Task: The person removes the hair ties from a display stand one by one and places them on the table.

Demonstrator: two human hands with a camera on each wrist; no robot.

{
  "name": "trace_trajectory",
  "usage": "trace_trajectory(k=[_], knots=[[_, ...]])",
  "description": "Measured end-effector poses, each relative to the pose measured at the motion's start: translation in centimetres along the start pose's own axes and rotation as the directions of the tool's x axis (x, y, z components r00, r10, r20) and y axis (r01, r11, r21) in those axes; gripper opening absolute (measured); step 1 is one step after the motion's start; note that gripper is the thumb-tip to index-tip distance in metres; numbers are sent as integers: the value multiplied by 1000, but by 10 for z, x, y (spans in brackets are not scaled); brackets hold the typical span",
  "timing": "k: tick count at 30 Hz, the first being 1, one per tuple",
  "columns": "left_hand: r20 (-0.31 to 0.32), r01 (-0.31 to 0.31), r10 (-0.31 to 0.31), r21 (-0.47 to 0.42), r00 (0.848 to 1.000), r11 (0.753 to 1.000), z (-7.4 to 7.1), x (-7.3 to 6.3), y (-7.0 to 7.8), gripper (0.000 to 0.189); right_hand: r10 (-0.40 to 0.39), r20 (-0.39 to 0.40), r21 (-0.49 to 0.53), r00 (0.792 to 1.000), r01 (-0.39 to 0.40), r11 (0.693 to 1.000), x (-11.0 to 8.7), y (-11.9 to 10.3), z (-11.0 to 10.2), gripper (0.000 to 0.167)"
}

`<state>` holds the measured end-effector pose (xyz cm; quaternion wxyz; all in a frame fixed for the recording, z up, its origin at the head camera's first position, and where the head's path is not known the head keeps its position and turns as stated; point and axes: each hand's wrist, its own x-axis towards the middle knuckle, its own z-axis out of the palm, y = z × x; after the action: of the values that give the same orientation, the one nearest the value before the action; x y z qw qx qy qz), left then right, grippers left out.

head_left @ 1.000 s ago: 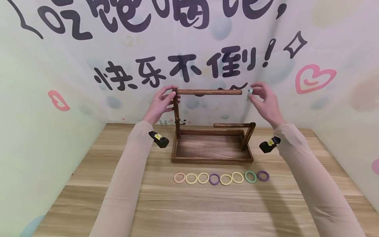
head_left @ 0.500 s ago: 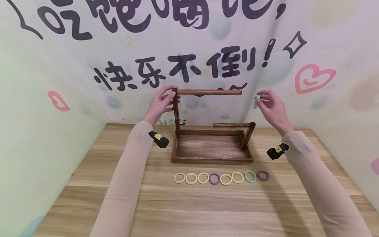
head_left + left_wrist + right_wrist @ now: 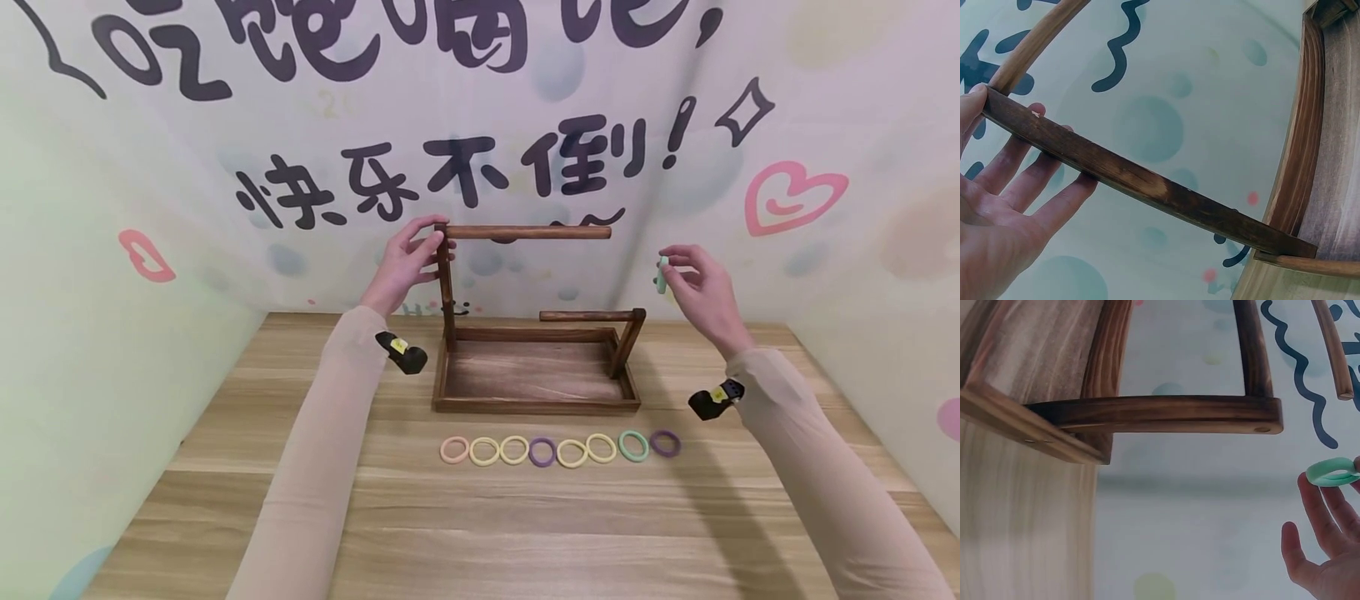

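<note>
A dark brown wooden stand with two posts, each carrying a horizontal bar, rises from a shallow tray base. My left hand grips the top of the taller left post, thumb on the near side and fingers spread along the far side. In the left wrist view the post runs from that hand down to the tray. My right hand pinches a mint green hair tie between thumb and fingertips. It hovers in the air to the right of the shorter bar, apart from the stand.
In front of the stand, a row of hair ties lies on the wood-grain table: a pink one, several yellow ones, purple ones and a green one. A printed cloth wall stands behind.
My right hand has moved right and down with the mint green hair tie, away from the upper bar's free end. My left hand has stayed on the post.
</note>
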<state>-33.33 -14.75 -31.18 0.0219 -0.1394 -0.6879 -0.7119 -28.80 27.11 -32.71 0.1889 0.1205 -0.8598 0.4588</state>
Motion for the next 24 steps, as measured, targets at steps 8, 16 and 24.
trace_trajectory(k=[8, 16, 24], knots=[[-2, 2, -2, 1, 1000, 1000, 1, 0, 1, 29, 12, 3, -3, 1000, -12, 1000, -9, 8, -3, 35], [-1, -4, 4, 11, 1000, 1000, 1, -1, 2, 30, -10, -21, -20, 1000, 9, 1000, -20, 23, -6, 32], [-3, -3, 3, 15, 1000, 1000, 1, -1, 1, 30, -41, -35, -39, 999, 40, 998, -34, 42, -11, 29]])
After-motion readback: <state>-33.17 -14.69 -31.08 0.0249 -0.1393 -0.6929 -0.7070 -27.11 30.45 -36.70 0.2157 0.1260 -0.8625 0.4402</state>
